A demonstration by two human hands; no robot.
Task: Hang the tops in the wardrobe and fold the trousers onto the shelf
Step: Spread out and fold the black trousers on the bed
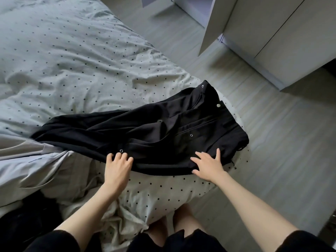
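Grip, left hand (117, 168): fingers bent at the knuckles, tips pressing into the near hem of the black fabric trousers (145, 131); whether they pinch the cloth cannot be told. Grip, right hand (209, 165): fingers straight and spread apart, palm flat on the trousers near the waistband end. Both bare forearms reach forward from the near edge of the bed.

Surroundings: a pale dotted duvet (72, 57) covers the bed. A crumpled pale grey garment (27, 166) lies at the near left, partly under the trouser legs. White wardrobe doors (272, 33) stand at the far right, across a strip of light wood-plank floor (291, 142).

Task item: the trousers lie rumpled across the bed's near right corner, waistband toward the right edge, legs running left. Metal snap studs show on the fabric.
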